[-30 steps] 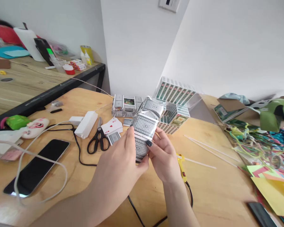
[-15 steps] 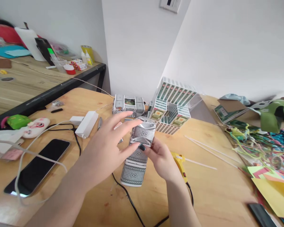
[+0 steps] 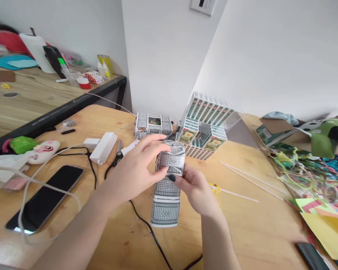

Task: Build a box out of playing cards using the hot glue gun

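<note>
A strip of joined playing cards (image 3: pixel 166 213), patterned backs showing, hangs between my hands over the table, its upper end curved. My right hand (image 3: pixel 198 189) grips its right edge, the dark-nailed thumb on the front and the fingers behind. My left hand (image 3: pixel 138 170) closes on the upper left side, thumb and fingers on the cards; what lies behind is hidden. Just beyond stands a block made of playing cards (image 3: pixel 153 125). Black-handled scissors (image 3: pixel 117 156) lie left of my left hand. A yellow glue gun (image 3: pixel 215 189) is partly hidden behind my right hand.
Green-and-white card boxes (image 3: pixel 210 108) are stacked at the back. Clear glue sticks (image 3: pixel 252 180) lie right of them. A phone (image 3: pixel 45 198), cables and a white power strip (image 3: pixel 103 147) are on the left. Craft scraps (image 3: pixel 321 180) crowd the right. A black cable (image 3: pixel 154 232) crosses the front.
My left hand has closed in from spread fingers onto the upper part of the card strip. The strip's lower end has swung right, and the scissors show more plainly.
</note>
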